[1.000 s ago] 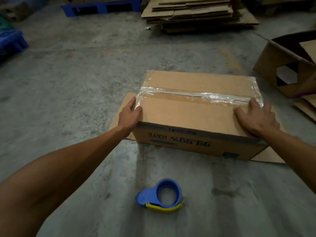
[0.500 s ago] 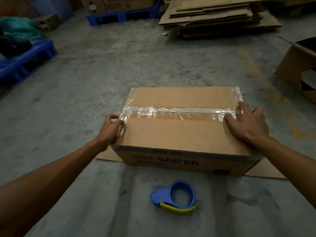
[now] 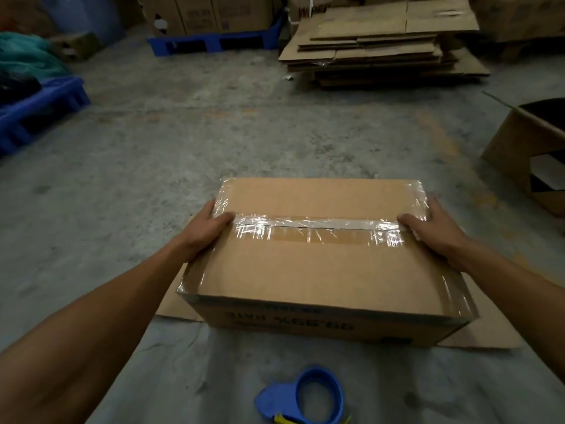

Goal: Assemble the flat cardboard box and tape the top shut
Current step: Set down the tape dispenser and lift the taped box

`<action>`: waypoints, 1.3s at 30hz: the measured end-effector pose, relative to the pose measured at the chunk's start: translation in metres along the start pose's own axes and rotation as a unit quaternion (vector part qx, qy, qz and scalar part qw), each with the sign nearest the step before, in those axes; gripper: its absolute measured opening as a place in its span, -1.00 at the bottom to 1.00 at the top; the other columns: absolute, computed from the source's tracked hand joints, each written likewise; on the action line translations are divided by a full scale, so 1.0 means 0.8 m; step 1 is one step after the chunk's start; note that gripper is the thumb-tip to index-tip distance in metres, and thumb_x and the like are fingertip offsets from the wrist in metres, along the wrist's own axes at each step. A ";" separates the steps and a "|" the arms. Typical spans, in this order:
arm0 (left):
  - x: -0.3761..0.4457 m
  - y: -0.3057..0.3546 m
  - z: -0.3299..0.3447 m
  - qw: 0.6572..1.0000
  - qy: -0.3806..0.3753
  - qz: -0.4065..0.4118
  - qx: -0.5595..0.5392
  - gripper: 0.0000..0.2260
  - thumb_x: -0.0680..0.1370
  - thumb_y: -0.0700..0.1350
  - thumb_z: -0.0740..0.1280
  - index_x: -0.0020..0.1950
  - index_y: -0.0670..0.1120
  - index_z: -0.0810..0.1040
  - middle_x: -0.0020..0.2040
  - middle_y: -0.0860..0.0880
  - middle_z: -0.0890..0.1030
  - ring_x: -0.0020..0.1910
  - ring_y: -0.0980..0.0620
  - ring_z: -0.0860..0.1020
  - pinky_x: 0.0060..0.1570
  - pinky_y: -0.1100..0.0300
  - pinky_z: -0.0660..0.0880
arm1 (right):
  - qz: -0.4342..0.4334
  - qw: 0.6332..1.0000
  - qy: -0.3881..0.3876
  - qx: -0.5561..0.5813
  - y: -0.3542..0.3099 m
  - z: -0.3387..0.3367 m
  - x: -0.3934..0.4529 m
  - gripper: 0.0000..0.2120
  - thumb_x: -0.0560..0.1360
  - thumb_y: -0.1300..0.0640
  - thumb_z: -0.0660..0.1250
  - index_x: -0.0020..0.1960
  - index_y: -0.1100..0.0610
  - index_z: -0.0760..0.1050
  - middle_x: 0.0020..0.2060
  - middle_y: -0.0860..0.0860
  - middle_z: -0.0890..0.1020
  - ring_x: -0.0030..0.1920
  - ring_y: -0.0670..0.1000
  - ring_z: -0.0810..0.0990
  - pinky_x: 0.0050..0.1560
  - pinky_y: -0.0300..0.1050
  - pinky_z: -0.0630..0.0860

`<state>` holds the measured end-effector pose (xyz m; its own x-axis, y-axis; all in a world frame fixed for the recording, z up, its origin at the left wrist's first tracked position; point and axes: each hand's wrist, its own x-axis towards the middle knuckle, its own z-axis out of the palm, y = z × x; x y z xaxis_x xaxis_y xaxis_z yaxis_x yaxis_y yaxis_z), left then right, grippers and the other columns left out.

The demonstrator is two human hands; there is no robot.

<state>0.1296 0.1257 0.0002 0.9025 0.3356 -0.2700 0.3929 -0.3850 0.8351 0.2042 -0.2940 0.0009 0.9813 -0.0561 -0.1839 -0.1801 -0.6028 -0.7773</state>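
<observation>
A brown cardboard box [image 3: 318, 270] stands on the concrete floor in front of me, its top flaps closed. Clear tape [image 3: 315, 223] runs along the centre seam and shines at both ends and along the side edges. My left hand [image 3: 208, 229] grips the box's left end, thumb on top at the tape's end, fingers down the side. My right hand [image 3: 434, 228] grips the right end the same way. A blue tape dispenser [image 3: 308, 396] with a yellow blade guard lies on the floor just in front of the box.
A flat cardboard sheet [image 3: 486, 328] lies under the box. A stack of flattened boxes [image 3: 385, 41] lies at the back. An open carton [image 3: 529, 154] sits at the right. Blue pallets [image 3: 39, 108] stand at the left and at the back [image 3: 214, 41].
Both hands slid from the near corners to the ends of the taped seam and now grip the box's sides. The box sits nearer and lower in view.
</observation>
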 end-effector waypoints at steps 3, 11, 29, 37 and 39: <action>0.007 -0.007 -0.001 0.999 0.033 0.001 0.026 -0.70 0.58 0.02 0.28 0.29 -0.03 0.44 0.09 0.00 0.57 -0.07 0.13 0.55 -0.18 0.23 0.43 | 0.026 0.998 0.018 0.051 0.000 0.001 0.008 -0.41 0.44 0.01 0.44 0.39 0.08 0.30 0.15 0.01 0.52 0.06 0.04 0.53 -0.03 -0.09 0.46; 0.019 0.018 -0.010 0.982 0.053 -0.016 0.180 -0.51 0.63 0.06 0.16 0.50 -0.11 0.22 0.46 -0.19 0.37 0.38 -0.19 0.37 0.31 0.01 0.28 | 0.018 0.996 0.052 -0.070 -0.019 0.011 0.035 -0.34 0.40 -0.20 0.30 0.37 0.15 0.29 0.27 0.22 0.49 0.20 0.23 0.51 0.15 0.03 0.42; 0.077 0.036 -0.004 0.983 0.167 -0.023 0.073 -0.66 0.47 0.06 0.25 0.12 -0.12 0.57 0.06 -0.17 0.62 0.00 -0.16 0.55 -0.05 0.07 0.46 | 0.006 0.995 -0.022 0.100 -0.055 0.002 0.054 -0.50 0.55 0.01 0.34 0.44 0.02 0.29 0.09 -0.01 0.43 -0.16 -0.05 0.46 -0.05 -0.18 0.32; 0.048 0.097 -0.014 0.950 0.291 0.115 -0.015 -0.57 0.52 0.11 0.17 0.35 0.02 0.45 0.24 -0.06 0.56 0.20 -0.07 0.50 0.24 0.01 0.43 | -0.163 0.973 0.079 0.142 -0.078 -0.031 0.062 -0.35 0.53 -0.08 0.34 0.51 -0.15 0.09 0.38 -0.05 0.33 0.30 0.05 0.41 0.19 0.05 0.47; -0.070 0.099 -0.077 0.921 0.341 0.187 -0.017 -0.62 0.59 0.06 0.17 0.40 0.02 0.41 0.30 -0.07 0.54 0.26 -0.05 0.48 0.26 0.08 0.39 | -0.214 0.949 0.091 0.214 -0.115 -0.044 -0.024 -0.35 0.52 -0.12 0.32 0.51 -0.04 0.12 0.41 0.05 0.32 0.32 0.08 0.40 0.22 0.07 0.47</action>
<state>0.0994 0.1291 0.1106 0.6485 0.6509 0.3948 0.0601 -0.5607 0.8258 0.2046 -0.2656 0.0972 0.9591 -0.0396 0.2804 0.2648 -0.2257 -0.9375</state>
